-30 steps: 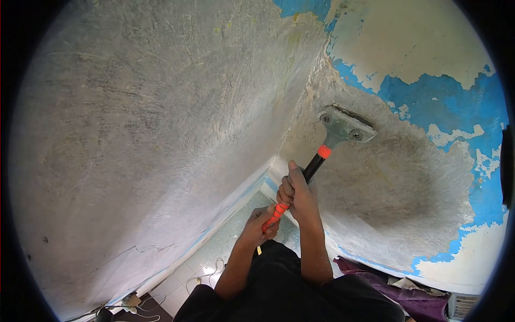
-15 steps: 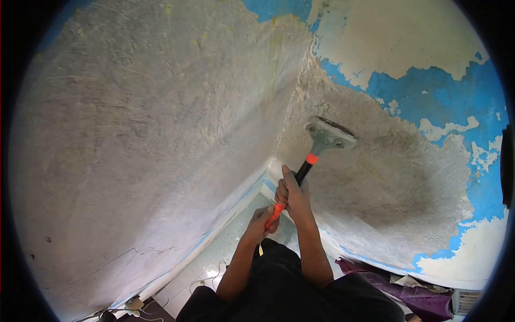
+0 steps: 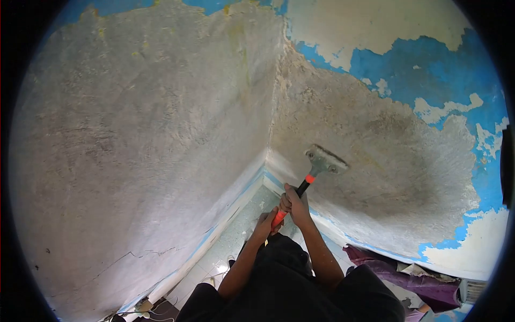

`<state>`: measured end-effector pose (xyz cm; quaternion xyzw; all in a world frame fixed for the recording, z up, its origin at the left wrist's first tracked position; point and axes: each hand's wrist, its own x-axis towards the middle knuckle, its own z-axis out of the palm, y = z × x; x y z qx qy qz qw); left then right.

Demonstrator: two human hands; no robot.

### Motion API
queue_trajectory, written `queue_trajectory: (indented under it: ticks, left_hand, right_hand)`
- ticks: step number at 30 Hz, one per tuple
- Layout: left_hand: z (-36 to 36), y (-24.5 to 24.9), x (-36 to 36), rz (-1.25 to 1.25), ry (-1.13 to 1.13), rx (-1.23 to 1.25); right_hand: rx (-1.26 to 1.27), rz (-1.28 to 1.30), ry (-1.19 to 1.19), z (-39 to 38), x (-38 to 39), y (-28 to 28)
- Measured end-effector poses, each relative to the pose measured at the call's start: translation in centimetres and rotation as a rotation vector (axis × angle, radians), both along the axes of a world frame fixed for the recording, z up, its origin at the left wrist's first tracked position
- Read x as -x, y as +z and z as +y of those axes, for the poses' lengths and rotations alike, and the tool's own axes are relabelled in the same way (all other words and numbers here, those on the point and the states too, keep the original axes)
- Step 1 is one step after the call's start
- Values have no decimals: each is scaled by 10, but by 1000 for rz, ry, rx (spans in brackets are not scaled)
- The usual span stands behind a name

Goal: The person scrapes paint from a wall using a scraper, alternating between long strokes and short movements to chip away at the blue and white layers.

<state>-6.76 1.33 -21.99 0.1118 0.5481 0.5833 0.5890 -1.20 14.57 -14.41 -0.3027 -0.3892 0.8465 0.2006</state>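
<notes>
A long-handled wall scraper (image 3: 324, 162), with a wide grey metal head and a black and orange handle, slants up toward the right-hand wall (image 3: 375, 177). Its blade edge is at the bare grey plaster; whether it touches cannot be told. My right hand (image 3: 294, 203) is wrapped round the black part of the handle. Lower down, my left hand (image 3: 264, 224) grips the orange end, its fingers partly hidden.
Blue paint (image 3: 424, 70) and off-white patches edge the scraped area. The left wall (image 3: 145, 145) is mostly bare plaster, with a crack low down. Purple cloth (image 3: 391, 271) lies along the right wall's foot, beside a vented box (image 3: 473, 291). Cables (image 3: 161, 310) lie at lower left.
Both hands have drawn the scraper down the right-hand wall, its head now lower and nearer my body. The camera view has also shifted slightly.
</notes>
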Motion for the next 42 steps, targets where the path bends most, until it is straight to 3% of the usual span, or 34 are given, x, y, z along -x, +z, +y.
queue_trajectory:
  ticks: [3,5,9,11,20,22,24,26,30,36,39,42]
  left_hand:
    - [5,12,-3,-47,29,-35]
    - [6,-15,-7,-71,30,3]
    - [-4,-81,-24,8,8,228]
    - [-6,-88,-32,-10,-17,242]
    - [15,-31,-52,-77,-53,36]
    - [8,-46,-57,-109,-62,34]
    - [0,-96,-60,-95,-101,34]
    - [-10,-115,-65,-65,-137,146]
    - [-12,-113,-74,-87,-115,194]
    - [3,-44,-58,29,-135,61]
    - [3,-63,-52,1,-131,97]
    - [-4,-108,-52,51,-152,200]
  right_hand:
    - [-35,-3,11,2,-2,14]
    - [-42,-44,27,5,-3,1]
    - [-1,-151,-43,-9,-18,-81]
    - [74,-110,-44,-10,-34,-87]
    - [-33,-94,-20,6,-51,-6]
    - [-3,-116,-57,1,-53,-31]
    - [29,-188,-108,-7,-56,-76]
    - [63,-193,-113,-14,-65,-97]
    - [102,-201,-68,-14,-73,-101]
    - [61,-111,-93,-6,-63,-46]
    - [71,-89,-89,-3,-61,-59]
    - [115,-159,-118,-12,-63,-109]
